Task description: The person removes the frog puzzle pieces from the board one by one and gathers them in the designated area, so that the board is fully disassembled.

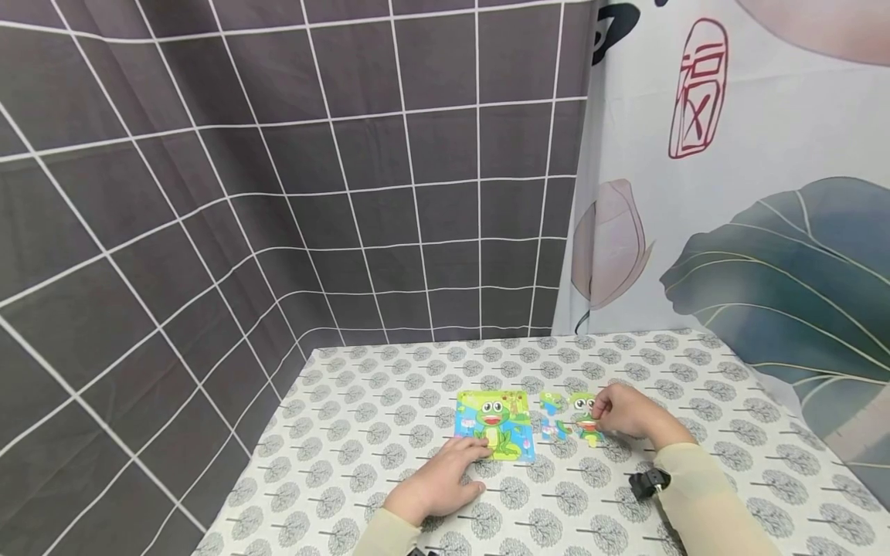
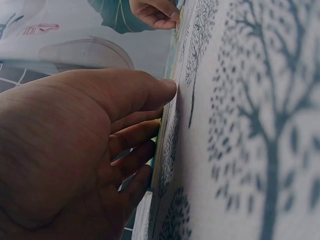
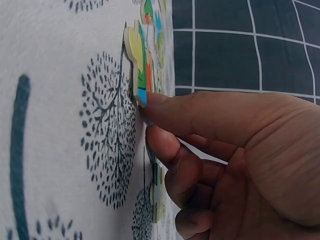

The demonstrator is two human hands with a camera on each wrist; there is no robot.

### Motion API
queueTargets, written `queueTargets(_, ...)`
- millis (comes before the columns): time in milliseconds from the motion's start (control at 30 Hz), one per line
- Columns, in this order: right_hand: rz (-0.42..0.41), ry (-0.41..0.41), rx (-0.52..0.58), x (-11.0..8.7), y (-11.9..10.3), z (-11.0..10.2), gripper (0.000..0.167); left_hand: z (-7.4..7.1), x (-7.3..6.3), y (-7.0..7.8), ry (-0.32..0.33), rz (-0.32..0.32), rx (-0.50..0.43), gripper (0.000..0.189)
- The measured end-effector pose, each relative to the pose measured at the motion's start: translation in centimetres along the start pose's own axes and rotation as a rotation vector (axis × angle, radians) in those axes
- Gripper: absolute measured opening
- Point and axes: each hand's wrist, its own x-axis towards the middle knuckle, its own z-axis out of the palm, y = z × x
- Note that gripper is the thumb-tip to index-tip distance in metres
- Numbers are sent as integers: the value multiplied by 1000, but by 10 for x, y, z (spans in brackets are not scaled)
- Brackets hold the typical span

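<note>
A square frog puzzle board, with a green frog on blue and yellow-green, lies on the patterned tablecloth. My left hand rests over its lower left part, fingers extended and thumb apart. To the right of the board are several loose puzzle pieces; one lies at the upper left and another below it. My right hand pinches the edge of a frog puzzle piece between thumb and forefinger, low over the cloth. That piece shows a rounded yellow knob and green, red and blue print.
The tablecloth carries grey tree prints. A dark curtain with white grid lines hangs behind and at the left, and a white lotus-print curtain at the right. A black wrist strap mount sits at the right sleeve.
</note>
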Motion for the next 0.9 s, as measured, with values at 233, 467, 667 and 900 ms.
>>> queueTargets(233, 15, 4, -1, 0, -1, 0, 17, 0, -1, 0, 1, -5, -3, 57)
queueTargets(467, -2, 5, 2, -2, -2, -2, 18, -1, 0, 1, 3, 2, 17, 58)
queueTargets(667, 11, 4, 14, -4, -3, -4, 17, 0, -1, 1, 6, 7, 27, 58)
queueTargets(900, -24, 29, 11, -2, -14, 1, 13, 0, 2, 1, -2, 3, 20, 55)
